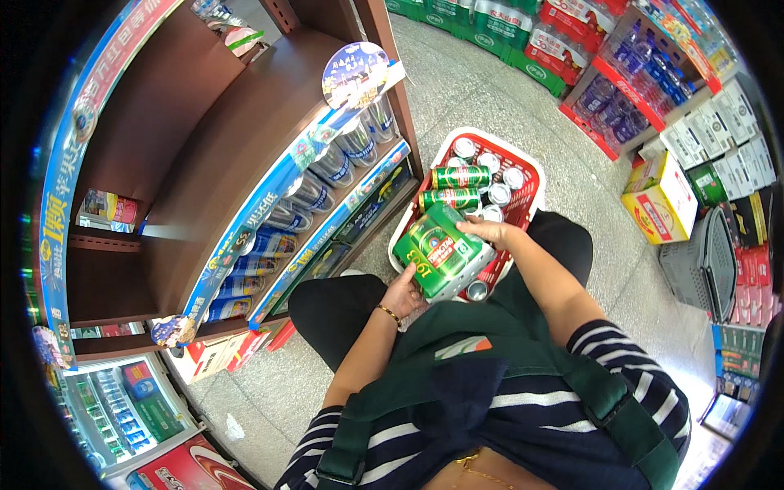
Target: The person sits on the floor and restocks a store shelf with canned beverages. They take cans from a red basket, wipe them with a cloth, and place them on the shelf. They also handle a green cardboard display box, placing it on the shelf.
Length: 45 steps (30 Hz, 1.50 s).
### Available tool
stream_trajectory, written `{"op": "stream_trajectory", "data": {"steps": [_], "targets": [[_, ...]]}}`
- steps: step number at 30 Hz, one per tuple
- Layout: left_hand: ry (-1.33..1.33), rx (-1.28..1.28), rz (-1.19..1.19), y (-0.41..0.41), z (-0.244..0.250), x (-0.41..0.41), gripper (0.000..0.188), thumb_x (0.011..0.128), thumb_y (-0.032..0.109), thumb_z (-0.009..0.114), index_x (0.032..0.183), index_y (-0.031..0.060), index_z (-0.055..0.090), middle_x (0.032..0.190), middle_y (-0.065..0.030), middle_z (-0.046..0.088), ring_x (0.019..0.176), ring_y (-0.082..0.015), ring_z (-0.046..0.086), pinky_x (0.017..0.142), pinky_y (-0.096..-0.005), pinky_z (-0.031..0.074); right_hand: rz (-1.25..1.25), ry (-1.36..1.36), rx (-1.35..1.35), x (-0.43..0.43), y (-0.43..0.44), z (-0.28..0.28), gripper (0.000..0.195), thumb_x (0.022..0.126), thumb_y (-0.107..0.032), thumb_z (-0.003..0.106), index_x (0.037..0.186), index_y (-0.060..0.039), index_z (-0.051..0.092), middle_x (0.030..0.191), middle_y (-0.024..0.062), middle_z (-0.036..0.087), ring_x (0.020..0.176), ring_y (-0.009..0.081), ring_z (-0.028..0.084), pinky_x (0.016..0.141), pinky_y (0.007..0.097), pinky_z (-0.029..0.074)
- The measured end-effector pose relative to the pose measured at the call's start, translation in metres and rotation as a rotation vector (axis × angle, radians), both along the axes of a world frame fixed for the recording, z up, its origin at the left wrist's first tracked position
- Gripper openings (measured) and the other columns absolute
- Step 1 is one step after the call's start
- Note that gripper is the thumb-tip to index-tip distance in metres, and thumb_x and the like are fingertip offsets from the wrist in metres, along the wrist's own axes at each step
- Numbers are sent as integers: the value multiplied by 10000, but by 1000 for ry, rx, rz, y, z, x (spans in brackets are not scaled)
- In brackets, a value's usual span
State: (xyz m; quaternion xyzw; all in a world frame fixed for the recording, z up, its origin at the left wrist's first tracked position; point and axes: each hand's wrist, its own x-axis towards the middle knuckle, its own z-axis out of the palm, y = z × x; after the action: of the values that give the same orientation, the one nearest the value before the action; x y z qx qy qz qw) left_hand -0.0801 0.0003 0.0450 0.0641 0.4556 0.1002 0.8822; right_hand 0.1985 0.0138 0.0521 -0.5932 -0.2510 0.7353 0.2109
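Note:
Both hands hold a green Tsingtao beer carton (pixel 438 245), tilted over the near part of a red and white plastic basket (pixel 539 177). My left hand (pixel 404 294) grips its lower left side, with the fingertips partly hidden. My right hand (pixel 487 231) holds the upper right edge. In the basket, green and gold beer cans (pixel 460 177) lie on their sides beyond the carton. Several cans with silver ends facing up (pixel 499 194) stand around them. One more silver can end (pixel 477 290) shows at the basket's near end.
On the left rises a brown shelf unit (pixel 245 110) with clear-wrapped cans (pixel 334 164) and blue cans (pixel 272 242) on a lower shelf. Wrapped bottle packs (pixel 502 24) line the far side. A yellow and white carton (pixel 660 199) and grey shopping baskets (pixel 698 263) stand at right.

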Motion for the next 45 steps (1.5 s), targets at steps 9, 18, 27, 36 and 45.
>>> {"op": "stream_trajectory", "data": {"steps": [9, 18, 27, 36, 45], "targets": [[-119, 48, 219, -2, -6, 29, 437, 888, 317, 512, 1256, 104, 411, 1233, -73, 499, 1099, -235, 505, 927, -419, 414, -39, 168, -98, -1, -2, 14, 1105, 708, -490, 679, 1400, -112, -95, 1408, 190, 229, 1258, 272, 314, 968, 397, 348], [30, 223, 283, -6, 41, 28, 557, 829, 94, 598, 1261, 128, 249, 1208, -98, 447, 1073, -258, 498, 811, -462, 488, -112, 149, 204, -6, -29, 24, 928, 776, -304, 627, 1399, -29, -4, 1408, 212, 199, 1267, 269, 283, 1014, 344, 278], [-131, 862, 415, 0, 180, -16, 792, 731, -6, 673, 1336, 87, 170, 1209, -70, 433, 1106, -168, 442, 913, -329, 405, -28, 63, 799, -49, -24, 174, 1130, 645, -445, 714, 1400, -19, -11, 1423, 163, 165, 1308, 248, 186, 1053, 334, 172], [401, 1809, 338, 48, 295, -158, 758, 626, 149, 793, 1221, 40, 335, 1121, -84, 478, 1018, -186, 498, 856, -324, 427, 378, -117, 1316, -149, 68, 288, 1369, 463, -403, 802, 1355, -7, -159, 1423, 223, -28, 1336, 326, 54, 1076, 419, 104], [473, 1809, 424, 92, 315, -238, 612, 637, 62, 779, 1141, 28, 433, 1051, -58, 530, 973, -156, 520, 835, -298, 443, 534, -175, 1933, -244, 157, 325, 1337, 494, -273, 807, 1337, 9, -192, 1389, 241, 126, 1311, 335, 160, 1067, 368, 163]]}}
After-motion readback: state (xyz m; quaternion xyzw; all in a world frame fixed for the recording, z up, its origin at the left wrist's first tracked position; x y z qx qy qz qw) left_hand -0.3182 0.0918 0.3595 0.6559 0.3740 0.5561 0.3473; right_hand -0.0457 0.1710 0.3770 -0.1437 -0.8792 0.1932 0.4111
